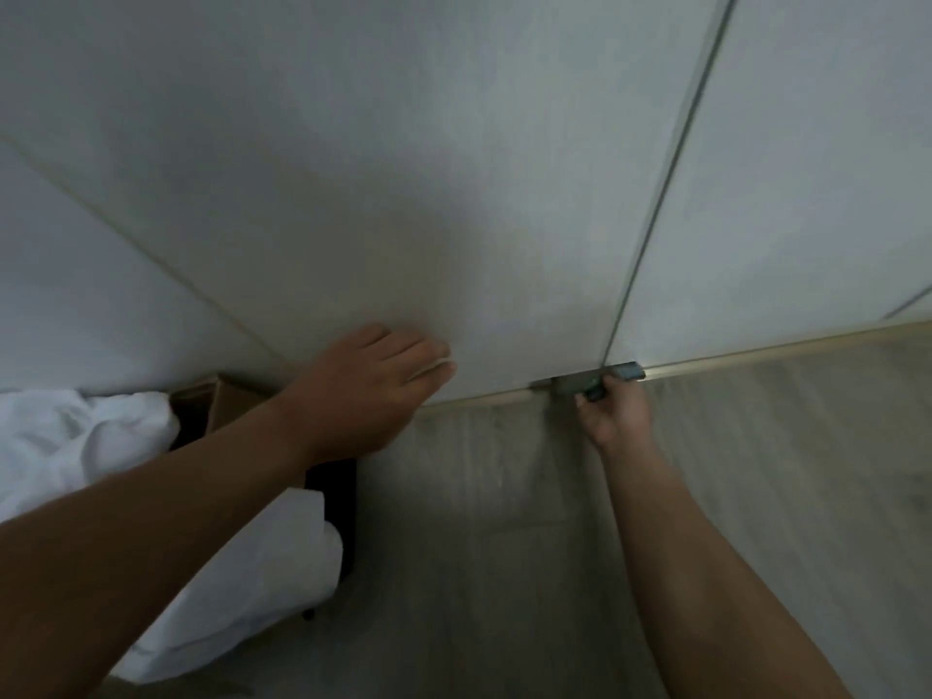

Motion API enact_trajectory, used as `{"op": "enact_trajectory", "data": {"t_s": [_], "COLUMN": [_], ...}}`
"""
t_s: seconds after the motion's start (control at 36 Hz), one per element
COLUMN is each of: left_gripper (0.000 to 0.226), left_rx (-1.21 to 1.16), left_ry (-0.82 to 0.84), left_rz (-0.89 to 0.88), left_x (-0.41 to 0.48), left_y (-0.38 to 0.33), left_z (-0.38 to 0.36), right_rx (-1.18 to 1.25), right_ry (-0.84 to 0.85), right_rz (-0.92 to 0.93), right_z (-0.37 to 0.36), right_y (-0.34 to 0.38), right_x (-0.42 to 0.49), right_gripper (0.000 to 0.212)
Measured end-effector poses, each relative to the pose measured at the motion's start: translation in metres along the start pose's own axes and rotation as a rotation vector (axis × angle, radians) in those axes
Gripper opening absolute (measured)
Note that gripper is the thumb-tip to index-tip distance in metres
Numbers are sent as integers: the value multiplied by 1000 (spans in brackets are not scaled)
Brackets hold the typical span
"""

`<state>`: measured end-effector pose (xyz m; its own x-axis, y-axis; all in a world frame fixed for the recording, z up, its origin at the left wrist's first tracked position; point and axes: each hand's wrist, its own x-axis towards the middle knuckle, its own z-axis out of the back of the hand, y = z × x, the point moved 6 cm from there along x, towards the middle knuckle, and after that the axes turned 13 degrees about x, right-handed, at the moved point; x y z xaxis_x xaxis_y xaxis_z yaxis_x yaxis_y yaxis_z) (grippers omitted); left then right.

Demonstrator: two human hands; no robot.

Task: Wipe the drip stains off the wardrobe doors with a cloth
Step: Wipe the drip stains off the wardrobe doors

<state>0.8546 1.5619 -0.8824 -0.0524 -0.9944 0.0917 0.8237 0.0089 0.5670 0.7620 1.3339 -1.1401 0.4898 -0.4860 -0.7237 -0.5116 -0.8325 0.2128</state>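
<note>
Pale grey wardrobe doors (pixel 454 194) fill the upper view, with a seam between two of them running down to the floor. My left hand (pixel 373 391) lies flat with straight fingers against the bottom of the middle door. My right hand (pixel 613 408) grips a dark grey folded cloth (pixel 600 378) and holds it at the bottom edge of the doors, right where the seam meets the floor trim. No drip stains are clear in this blurred view.
White bedding (pixel 101 446) lies at the left, over a dark bed frame (pixel 333 496). A cardboard box (pixel 222 401) stands in the corner by the wardrobe. Grey wood-look floor (pixel 504 547) spreads below the doors.
</note>
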Motion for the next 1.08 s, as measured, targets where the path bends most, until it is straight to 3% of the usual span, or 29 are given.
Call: {"op": "enact_trajectory", "data": {"t_s": [0.11,0.22,0.31,0.44,0.53,0.67,0.78,0.83,0.94,1.0,1.08], "left_gripper": [30,44,57,61,61,54,51,51,27,26,32], "left_rx": [65,175,220,128,17,-101,-389,-569,-783,-952,-1068], "left_ry": [-154,-272,-227,-137,-123,16,285,415,332,294,307], "left_rz": [67,174,220,101,33,-35,201,244,264,291,254], "left_x": [50,115,160,199,218,259,325,363,431,472,559], "left_y": [-11,-25,-34,-81,-104,-101,-91,-93,-112,-134,-181], "left_z": [20,47,53,57,78,124,163,183,214,213,210], "right_rx": [0,97,103,88,-95,131,247,250,371,438,435], "right_ry": [12,-77,-148,-217,-170,-196,-170,-163,-66,27,185], "right_rz": [69,74,103,190,247,440,378,356,318,322,407], "right_z": [5,-3,0,12,15,22,17,9,5,-8,-20], "right_y": [18,17,43,138,219,346,404,423,452,478,524], "right_x": [6,4,7,29,34,-19,-90,-112,-132,-145,-170], "right_gripper": [36,43,42,37,32,51,25,29,35,49,48]}}
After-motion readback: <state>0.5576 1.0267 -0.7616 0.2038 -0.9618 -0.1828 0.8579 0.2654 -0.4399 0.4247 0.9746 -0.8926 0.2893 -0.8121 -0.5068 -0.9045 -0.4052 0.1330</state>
